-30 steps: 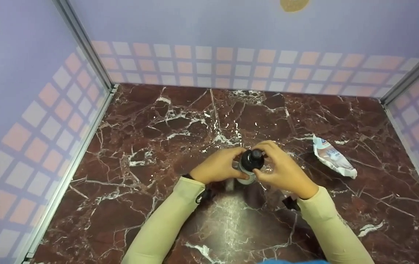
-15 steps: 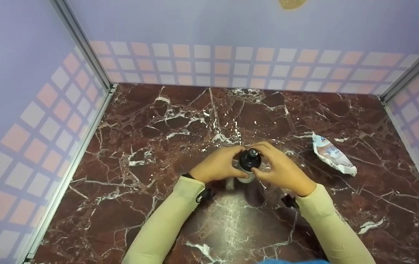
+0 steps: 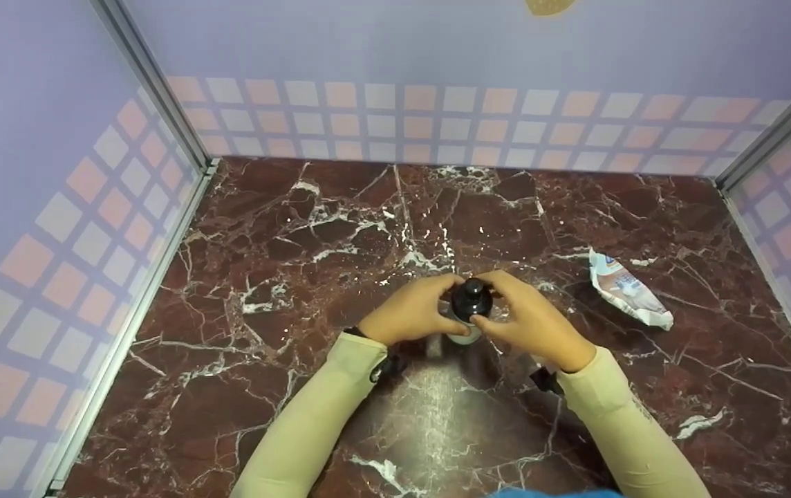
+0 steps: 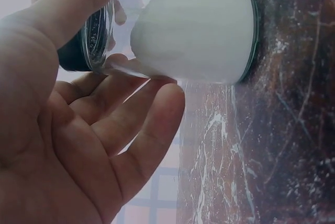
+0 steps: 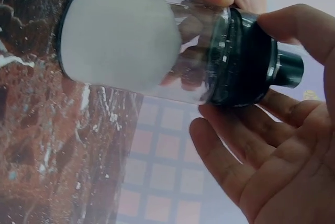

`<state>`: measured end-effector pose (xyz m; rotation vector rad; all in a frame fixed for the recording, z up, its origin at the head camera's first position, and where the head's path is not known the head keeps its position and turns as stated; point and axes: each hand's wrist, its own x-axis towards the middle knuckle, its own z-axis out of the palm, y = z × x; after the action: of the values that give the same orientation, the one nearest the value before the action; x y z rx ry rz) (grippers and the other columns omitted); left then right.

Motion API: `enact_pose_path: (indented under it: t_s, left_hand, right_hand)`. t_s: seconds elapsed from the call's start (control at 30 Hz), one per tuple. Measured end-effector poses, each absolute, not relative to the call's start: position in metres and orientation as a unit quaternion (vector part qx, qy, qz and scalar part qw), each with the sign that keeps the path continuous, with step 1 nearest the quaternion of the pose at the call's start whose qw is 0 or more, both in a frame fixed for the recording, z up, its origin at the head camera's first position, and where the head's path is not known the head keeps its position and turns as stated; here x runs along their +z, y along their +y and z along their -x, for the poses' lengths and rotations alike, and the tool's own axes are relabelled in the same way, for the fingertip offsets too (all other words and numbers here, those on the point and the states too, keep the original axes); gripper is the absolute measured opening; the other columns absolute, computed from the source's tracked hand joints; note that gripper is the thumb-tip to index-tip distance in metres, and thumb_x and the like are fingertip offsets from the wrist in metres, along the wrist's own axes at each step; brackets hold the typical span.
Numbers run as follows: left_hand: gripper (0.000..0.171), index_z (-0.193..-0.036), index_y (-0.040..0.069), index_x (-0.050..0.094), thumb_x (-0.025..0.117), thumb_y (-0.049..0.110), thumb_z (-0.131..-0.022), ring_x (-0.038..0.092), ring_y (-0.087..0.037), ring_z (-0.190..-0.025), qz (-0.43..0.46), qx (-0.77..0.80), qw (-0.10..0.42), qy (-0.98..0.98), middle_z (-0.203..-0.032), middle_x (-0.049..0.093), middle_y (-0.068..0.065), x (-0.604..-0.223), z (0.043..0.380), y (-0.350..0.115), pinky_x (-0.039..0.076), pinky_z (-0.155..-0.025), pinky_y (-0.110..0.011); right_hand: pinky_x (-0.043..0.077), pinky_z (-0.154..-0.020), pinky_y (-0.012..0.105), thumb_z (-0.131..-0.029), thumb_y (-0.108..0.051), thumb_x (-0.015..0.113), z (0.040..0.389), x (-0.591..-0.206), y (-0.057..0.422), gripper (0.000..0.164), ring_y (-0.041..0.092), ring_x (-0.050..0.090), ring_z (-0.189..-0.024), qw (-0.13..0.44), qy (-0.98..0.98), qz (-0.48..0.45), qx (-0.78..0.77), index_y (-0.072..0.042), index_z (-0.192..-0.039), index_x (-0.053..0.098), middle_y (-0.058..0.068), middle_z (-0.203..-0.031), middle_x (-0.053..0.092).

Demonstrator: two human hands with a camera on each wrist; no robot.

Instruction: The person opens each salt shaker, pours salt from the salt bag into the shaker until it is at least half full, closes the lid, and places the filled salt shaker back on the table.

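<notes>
A clear glass jar (image 4: 193,30), partly filled with something white, stands upright on the marble-patterned table. On its top sits a black lid (image 5: 243,59) with a small knob. My left hand (image 3: 413,310) grips the glass body, thumb on the near side and fingers on the far side. The right hand (image 3: 534,318) holds the black lid between thumb and fingers, as the right wrist view shows. In the head view both hands hide most of the jar.
A crumpled white and pale blue packet (image 3: 627,290) lies to the right of the hands. Small white specks (image 3: 447,242) are scattered on the table (image 3: 229,394) beyond the jar. Purple walls with a tile pattern (image 3: 402,121) enclose the back and sides.
The black lid has shifted slightly left, and its knob, which leaned right, now points more upright. My right hand has moved a little left with it; the left hand stays almost still.
</notes>
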<state>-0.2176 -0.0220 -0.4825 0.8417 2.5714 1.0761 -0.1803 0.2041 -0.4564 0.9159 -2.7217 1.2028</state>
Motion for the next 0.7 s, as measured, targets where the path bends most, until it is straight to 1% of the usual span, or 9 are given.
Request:
enact_pose_path:
  t_s: [0.13, 0.2, 0.33, 0.37, 0.4, 0.47, 0.57, 0.63, 0.7]
  left_hand:
    - [0.072, -0.135, 0.020, 0.061, 0.091, 0.046, -0.075, 0.064, -0.014, -0.117, -0.292, 0.357, 0.121, 0.879, -0.130, 0.068, 0.005, -0.4816, 0.2200, -0.0221, 0.048, -0.107, -0.040]
    - [0.072, -0.136, 0.019, 0.061, 0.090, 0.045, -0.075, 0.064, -0.015, -0.118, -0.295, 0.354, 0.124, 0.879, -0.131, 0.068, 0.005, -0.4807, 0.2208, -0.0224, 0.048, -0.108, -0.040]
    - [0.071, -0.136, 0.020, 0.060, 0.090, 0.044, -0.076, 0.065, -0.011, -0.112, -0.298, 0.350, 0.133, 0.878, -0.129, 0.069, 0.004, -0.4801, 0.2228, -0.0219, 0.049, -0.107, -0.041]
    - [0.071, -0.136, 0.020, 0.060, 0.090, 0.044, -0.076, 0.066, -0.011, -0.108, -0.298, 0.350, 0.137, 0.878, -0.128, 0.069, 0.004, -0.4797, 0.2229, -0.0217, 0.049, -0.106, -0.042]
    - [0.070, -0.136, 0.021, 0.060, 0.090, 0.043, -0.076, 0.068, -0.010, -0.102, -0.296, 0.351, 0.141, 0.877, -0.128, 0.069, 0.004, -0.4792, 0.2229, -0.0217, 0.049, -0.107, -0.043]
    - [0.070, -0.135, 0.020, 0.060, 0.090, 0.043, -0.076, 0.069, -0.010, -0.101, -0.297, 0.349, 0.142, 0.877, -0.127, 0.069, 0.004, -0.4779, 0.2228, -0.0213, 0.049, -0.106, -0.043]
    - [0.070, -0.135, 0.022, 0.060, 0.091, 0.043, -0.076, 0.069, -0.012, -0.102, -0.299, 0.346, 0.137, 0.879, -0.127, 0.069, 0.004, -0.4763, 0.2222, -0.0213, 0.049, -0.106, -0.043]
    - [0.069, -0.134, 0.022, 0.061, 0.091, 0.042, -0.076, 0.067, -0.012, -0.105, -0.299, 0.345, 0.130, 0.880, -0.126, 0.069, 0.005, -0.4760, 0.2221, -0.0214, 0.050, -0.105, -0.041]
    - [0.068, -0.134, 0.023, 0.061, 0.091, 0.041, -0.075, 0.067, -0.010, -0.104, -0.300, 0.345, 0.127, 0.880, -0.126, 0.069, 0.006, -0.4760, 0.2221, -0.0214, 0.050, -0.104, -0.039]
  right_hand:
    - [0.055, -0.101, 0.040, -0.085, -0.009, 0.084, 0.1793, -0.4526, 0.2060, 0.056, 0.025, 0.068, -0.116, -0.002, -0.876, -0.282, 0.392, -0.004, -0.135, 0.060, 0.008, -0.129, 0.068]
    - [0.055, -0.101, 0.038, -0.086, -0.009, 0.084, 0.1794, -0.4522, 0.2071, 0.056, 0.025, 0.068, -0.116, -0.005, -0.871, -0.286, 0.400, -0.004, -0.136, 0.059, 0.009, -0.131, 0.068]
    - [0.052, -0.105, 0.035, -0.087, -0.004, 0.081, 0.1794, -0.4529, 0.2100, 0.057, 0.026, 0.065, -0.124, -0.025, -0.854, -0.293, 0.428, -0.004, -0.139, 0.057, 0.010, -0.137, 0.064]
    - [0.051, -0.106, 0.034, -0.088, -0.003, 0.080, 0.1793, -0.4528, 0.2107, 0.057, 0.026, 0.063, -0.126, -0.033, -0.852, -0.292, 0.432, -0.003, -0.139, 0.056, 0.010, -0.138, 0.063]
    - [0.050, -0.107, 0.034, -0.088, -0.001, 0.079, 0.1791, -0.4526, 0.2113, 0.057, 0.026, 0.063, -0.127, -0.039, -0.851, -0.291, 0.436, -0.003, -0.139, 0.056, 0.010, -0.139, 0.063]
    - [0.050, -0.108, 0.035, -0.088, -0.001, 0.079, 0.1789, -0.4521, 0.2117, 0.056, 0.027, 0.062, -0.127, -0.047, -0.854, -0.286, 0.432, -0.002, -0.139, 0.056, 0.011, -0.139, 0.062]
    - [0.051, -0.107, 0.036, -0.089, -0.005, 0.080, 0.1782, -0.4513, 0.2104, 0.054, 0.025, 0.063, -0.126, -0.039, -0.865, -0.276, 0.416, -0.003, -0.138, 0.057, 0.009, -0.137, 0.064]
    - [0.052, -0.106, 0.037, -0.089, -0.009, 0.081, 0.1778, -0.4514, 0.2084, 0.054, 0.022, 0.064, -0.124, -0.023, -0.874, -0.273, 0.402, -0.006, -0.138, 0.058, 0.006, -0.135, 0.065]
    - [0.052, -0.106, 0.038, -0.088, -0.012, 0.083, 0.1776, -0.4519, 0.2062, 0.053, 0.021, 0.065, -0.121, -0.001, -0.880, -0.277, 0.385, -0.007, -0.136, 0.060, 0.004, -0.131, 0.066]
